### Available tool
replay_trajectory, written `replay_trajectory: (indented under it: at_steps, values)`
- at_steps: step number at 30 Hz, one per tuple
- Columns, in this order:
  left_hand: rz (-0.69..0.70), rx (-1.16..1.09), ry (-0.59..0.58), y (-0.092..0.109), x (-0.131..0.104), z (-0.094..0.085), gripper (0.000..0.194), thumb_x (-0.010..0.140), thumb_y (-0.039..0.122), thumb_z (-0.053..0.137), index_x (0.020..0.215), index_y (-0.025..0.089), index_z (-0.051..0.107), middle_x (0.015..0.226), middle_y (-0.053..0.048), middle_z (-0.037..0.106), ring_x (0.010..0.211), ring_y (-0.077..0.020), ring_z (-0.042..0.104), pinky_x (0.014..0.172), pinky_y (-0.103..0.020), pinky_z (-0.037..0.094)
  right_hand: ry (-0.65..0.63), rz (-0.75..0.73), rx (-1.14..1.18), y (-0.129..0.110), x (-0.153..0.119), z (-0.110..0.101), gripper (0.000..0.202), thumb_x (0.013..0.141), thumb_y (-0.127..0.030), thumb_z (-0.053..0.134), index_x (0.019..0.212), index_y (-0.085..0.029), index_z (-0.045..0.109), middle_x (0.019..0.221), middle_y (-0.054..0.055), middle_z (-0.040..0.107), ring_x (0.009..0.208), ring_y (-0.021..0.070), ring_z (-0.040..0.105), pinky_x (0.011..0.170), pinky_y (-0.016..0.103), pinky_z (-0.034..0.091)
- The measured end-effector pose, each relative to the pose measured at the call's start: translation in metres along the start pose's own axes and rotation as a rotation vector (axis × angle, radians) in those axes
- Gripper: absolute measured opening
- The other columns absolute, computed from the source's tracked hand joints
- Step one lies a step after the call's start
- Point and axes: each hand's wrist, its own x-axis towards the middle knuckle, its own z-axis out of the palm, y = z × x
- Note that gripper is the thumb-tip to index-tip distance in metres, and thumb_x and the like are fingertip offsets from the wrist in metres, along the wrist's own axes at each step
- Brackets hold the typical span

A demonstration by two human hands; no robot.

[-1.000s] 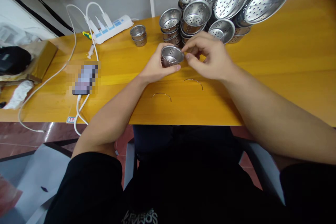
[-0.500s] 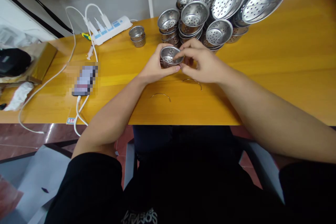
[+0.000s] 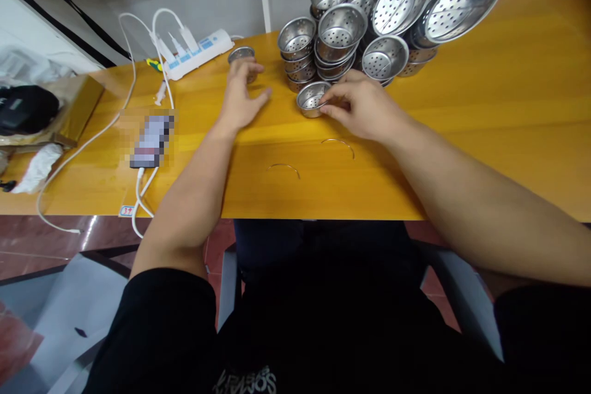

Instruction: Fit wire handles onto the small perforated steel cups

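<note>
Between the thumb and fingers of my right hand (image 3: 357,101) is the rim of a small perforated metal cup (image 3: 310,101), which stands upright at the front of the cup stacks. My left hand (image 3: 240,91) has its fingers spread and holds nothing. It is just in front of a short stack of small metal cups (image 3: 241,52), partly covering them; whether it touches them I cannot tell. Two thin curved wires lie on the table nearer to me, a left wire (image 3: 285,165) and a right wire (image 3: 339,140).
Several stacks of perforated metal cups (image 3: 341,28) stand at the back, some tilted. To the left are a white power strip (image 3: 201,55) with cables and a phone (image 3: 152,141). A black case (image 3: 30,111) rests on a box at the far left of the wooden table (image 3: 498,123).
My left hand has let go of the small cup and moved left to the short stack. The cup is now lower and slightly right, with my right hand still at its rim.
</note>
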Motion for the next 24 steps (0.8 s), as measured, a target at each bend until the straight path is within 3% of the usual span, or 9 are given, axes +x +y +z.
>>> replay_trajectory:
  at_steps: [3, 5, 7, 11, 15, 18, 21, 24]
  values:
    - [-0.006, 0.052, 0.065, -0.019, 0.008, -0.018, 0.096, 0.081, 0.082, 0.111, 0.162, 0.049, 0.068, 0.187, -0.007, 0.067, 0.198, -0.0435, 0.030, 0.167, -0.084, 0.020, 0.015, -0.006, -0.067, 0.007, 0.001, 0.002, 0.042, 0.119, -0.077, 0.085, 0.127, -0.036, 0.092, 0.136, 0.019, 0.081, 0.148, 0.0558, 0.070, 0.128, 0.076, 0.059]
    - [0.002, 0.116, 0.055, -0.035, 0.010, -0.020, 0.104, 0.091, 0.084, 0.103, 0.177, 0.047, 0.060, 0.187, -0.007, 0.069, 0.201, -0.0387, 0.023, 0.169, -0.082, 0.010, 0.033, -0.008, -0.106, 0.011, 0.002, 0.003, 0.041, 0.121, -0.072, 0.083, 0.131, -0.034, 0.093, 0.140, 0.021, 0.081, 0.144, 0.0556, 0.073, 0.128, 0.077, 0.058]
    - [-0.036, 0.160, 0.049, -0.050, 0.013, -0.018, 0.107, 0.088, 0.080, 0.105, 0.179, 0.044, 0.062, 0.186, -0.008, 0.070, 0.201, -0.0417, 0.022, 0.168, -0.083, 0.007, 0.034, 0.004, -0.133, 0.013, 0.002, 0.003, 0.041, 0.122, -0.067, 0.083, 0.138, -0.031, 0.092, 0.141, 0.022, 0.083, 0.138, 0.0541, 0.076, 0.127, 0.076, 0.059]
    - [-0.117, 0.189, 0.125, -0.071, 0.017, -0.013, 0.101, 0.067, 0.055, 0.118, 0.159, 0.046, 0.078, 0.176, -0.010, 0.071, 0.187, -0.0555, 0.041, 0.166, -0.088, 0.015, -0.005, 0.048, -0.163, 0.012, 0.001, -0.001, 0.042, 0.121, -0.063, 0.084, 0.149, -0.032, 0.089, 0.131, 0.018, 0.088, 0.128, 0.0515, 0.083, 0.118, 0.071, 0.064]
    - [-0.042, 0.206, 0.206, -0.077, 0.017, -0.015, 0.061, 0.082, 0.058, 0.112, 0.135, 0.046, 0.084, 0.149, -0.012, 0.075, 0.173, -0.0543, 0.049, 0.158, -0.092, 0.022, -0.022, 0.069, -0.174, 0.009, 0.000, -0.003, 0.040, 0.121, -0.062, 0.083, 0.147, -0.032, 0.090, 0.122, 0.016, 0.090, 0.121, 0.0499, 0.086, 0.114, 0.068, 0.066]
    - [-0.022, 0.232, 0.235, -0.074, 0.014, -0.018, 0.042, 0.092, 0.066, 0.108, 0.114, 0.043, 0.080, 0.145, -0.012, 0.074, 0.171, -0.0506, 0.049, 0.157, -0.089, 0.027, -0.005, 0.077, -0.173, 0.004, 0.001, -0.001, 0.035, 0.122, -0.059, 0.082, 0.141, -0.031, 0.090, 0.123, 0.017, 0.091, 0.122, 0.0505, 0.086, 0.113, 0.068, 0.066]
    - [-0.047, 0.197, 0.220, -0.066, 0.010, -0.017, 0.056, 0.091, 0.068, 0.112, 0.114, 0.038, 0.070, 0.150, -0.012, 0.072, 0.169, -0.0464, 0.054, 0.159, -0.082, 0.036, 0.034, 0.076, -0.154, -0.007, 0.000, -0.003, 0.024, 0.120, -0.049, 0.080, 0.129, -0.029, 0.087, 0.123, 0.018, 0.091, 0.117, 0.0491, 0.086, 0.111, 0.066, 0.066]
    - [-0.157, 0.107, 0.251, -0.057, 0.008, -0.013, 0.081, 0.084, 0.057, 0.121, 0.135, 0.036, 0.062, 0.153, -0.011, 0.073, 0.155, -0.0417, 0.068, 0.152, -0.074, 0.050, 0.032, 0.021, -0.084, -0.019, -0.004, -0.014, 0.015, 0.110, -0.043, 0.082, 0.112, -0.029, 0.080, 0.114, 0.017, 0.089, 0.103, 0.0433, 0.082, 0.101, 0.062, 0.066]
